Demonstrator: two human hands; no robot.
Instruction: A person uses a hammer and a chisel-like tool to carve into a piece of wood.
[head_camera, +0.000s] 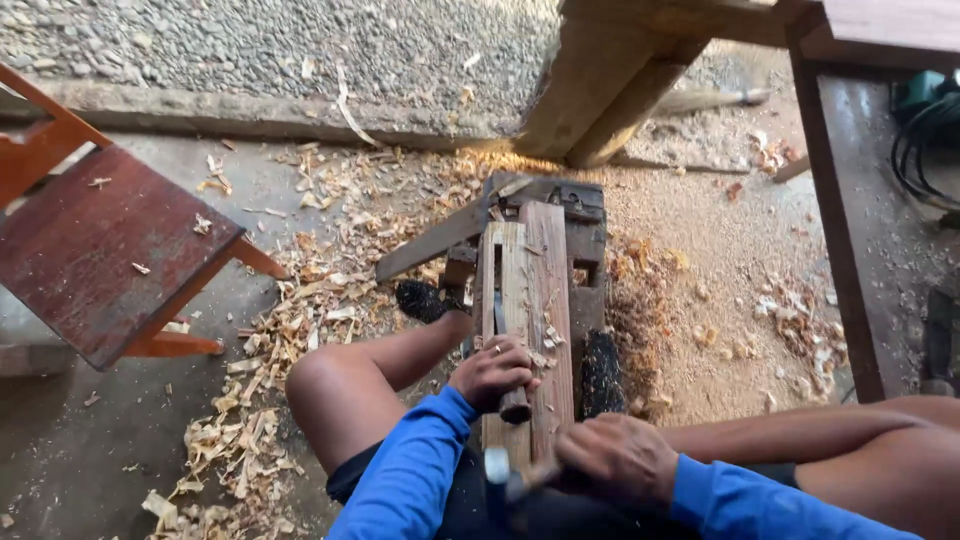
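I sit astride a low wooden bench (585, 215) with pale wooden planks (548, 270) lying lengthwise on it between my knees. My left hand (492, 368), with a ring on one finger, is closed around the dark handle of a chisel (515, 404) set against the planks. Nearer to my body, my right hand (622, 458) grips the handle of a hammer whose metal head (497, 467) sits just below the chisel handle. Both arms are in blue sleeves. My dark-covered feet (420, 300) rest on either side of the bench.
A red-brown wooden chair (90, 250) stands at the left. Wood shavings (290, 320) and sawdust (700, 260) cover the concrete floor. A thick wooden post (610, 90) leans behind the bench. At the right stands a dark table frame (845, 250), with black cables (920, 150).
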